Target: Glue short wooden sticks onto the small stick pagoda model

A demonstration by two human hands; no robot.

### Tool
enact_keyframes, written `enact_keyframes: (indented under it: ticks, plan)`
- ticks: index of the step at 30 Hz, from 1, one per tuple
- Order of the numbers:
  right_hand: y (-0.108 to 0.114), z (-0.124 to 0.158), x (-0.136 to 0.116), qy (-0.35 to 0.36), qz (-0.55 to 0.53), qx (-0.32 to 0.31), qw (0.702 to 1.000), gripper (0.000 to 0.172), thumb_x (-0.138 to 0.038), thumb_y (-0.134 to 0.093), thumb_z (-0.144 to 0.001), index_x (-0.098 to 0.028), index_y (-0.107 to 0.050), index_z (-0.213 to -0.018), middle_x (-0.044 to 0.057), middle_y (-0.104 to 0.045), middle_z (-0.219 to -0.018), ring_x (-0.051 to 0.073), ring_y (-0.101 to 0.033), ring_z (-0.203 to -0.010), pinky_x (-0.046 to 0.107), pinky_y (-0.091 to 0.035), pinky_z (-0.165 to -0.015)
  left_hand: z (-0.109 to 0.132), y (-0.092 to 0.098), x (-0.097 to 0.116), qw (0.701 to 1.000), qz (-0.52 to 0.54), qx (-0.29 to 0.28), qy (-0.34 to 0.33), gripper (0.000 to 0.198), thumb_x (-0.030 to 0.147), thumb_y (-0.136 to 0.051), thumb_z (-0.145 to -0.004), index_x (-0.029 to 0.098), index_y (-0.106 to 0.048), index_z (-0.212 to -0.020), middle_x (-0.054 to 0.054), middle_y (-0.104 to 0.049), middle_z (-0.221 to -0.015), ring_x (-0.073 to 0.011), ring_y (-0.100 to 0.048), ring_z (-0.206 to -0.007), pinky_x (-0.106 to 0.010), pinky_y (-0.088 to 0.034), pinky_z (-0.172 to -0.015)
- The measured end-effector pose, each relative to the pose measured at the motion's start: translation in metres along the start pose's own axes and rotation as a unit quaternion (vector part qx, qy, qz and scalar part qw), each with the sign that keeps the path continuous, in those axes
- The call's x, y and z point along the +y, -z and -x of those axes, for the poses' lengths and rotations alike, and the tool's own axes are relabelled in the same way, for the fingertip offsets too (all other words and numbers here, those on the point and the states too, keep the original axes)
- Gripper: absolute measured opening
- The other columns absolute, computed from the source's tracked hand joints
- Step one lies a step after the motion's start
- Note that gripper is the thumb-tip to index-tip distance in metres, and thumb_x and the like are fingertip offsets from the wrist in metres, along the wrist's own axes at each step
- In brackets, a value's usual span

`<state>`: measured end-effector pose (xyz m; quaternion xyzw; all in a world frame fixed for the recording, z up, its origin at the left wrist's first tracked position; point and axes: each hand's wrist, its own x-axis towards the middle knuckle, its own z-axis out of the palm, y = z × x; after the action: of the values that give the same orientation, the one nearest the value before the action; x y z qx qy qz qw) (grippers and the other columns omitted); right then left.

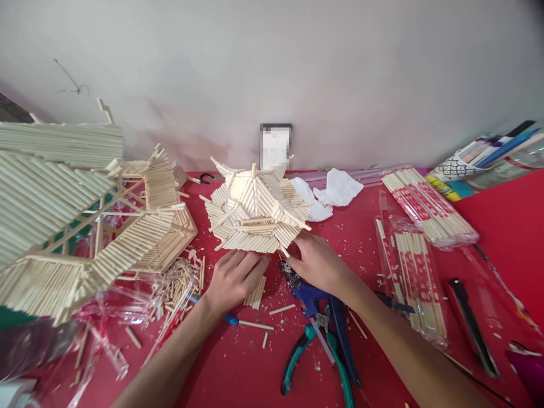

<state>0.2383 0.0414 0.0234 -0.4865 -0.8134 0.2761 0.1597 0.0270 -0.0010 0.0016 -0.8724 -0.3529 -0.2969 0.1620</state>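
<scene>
A small pagoda-like model (255,209) built from round wooden sticks, with tiered roofs and upturned corners, is in front of me. My left hand (238,277) grips its lower front edge, fingers curled and their tips hidden beneath the roof. On the right, my right hand (317,260) holds the underside near a front corner, its fingertips also partly out of sight. Under my right forearm lies a blue glue gun (308,297), and cutting pliers with teal handles (300,354) rest just in front of it. A few short sticks (255,294) lie beside my left hand.
A larger stick-built building (46,192) fills the left side. Cut stick pieces (176,286) and plastic wrap lie near it. Packaged chopsticks (429,207), a black cutter (474,326) and a pen cup (459,164) are on the right. A phone (275,147) leans against the wall.
</scene>
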Motion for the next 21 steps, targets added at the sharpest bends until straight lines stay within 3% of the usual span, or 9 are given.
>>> enact_keyframes:
  ticks: [12,21]
  plan:
    - [-0.001,-0.002,-0.002,-0.008,-0.005,-0.007,1.000,0.030,-0.020,-0.059,-0.092,-0.019,-0.063,-0.122,0.013,-0.071,-0.118,0.031,-0.065,-0.114,0.040,-0.052,-0.091,0.006,-0.006,-0.001,0.998,0.046,0.007,0.045,0.017,0.007,-0.054,-0.093,0.017,-0.065,-0.102,-0.001,-0.067,-0.075,-0.0135,-0.054,-0.061,-0.029,-0.037,-0.058]
    - [0.001,-0.001,-0.004,-0.013,-0.013,-0.013,1.000,0.032,-0.020,-0.059,-0.091,-0.019,-0.063,-0.123,0.013,-0.071,-0.118,0.032,-0.066,-0.111,0.041,-0.053,-0.090,0.010,-0.014,0.000,0.996,0.005,0.016,0.085,0.014,0.011,-0.063,-0.090,0.021,-0.061,-0.079,0.004,-0.052,-0.057,-0.0137,-0.046,-0.054,-0.029,-0.029,-0.056]
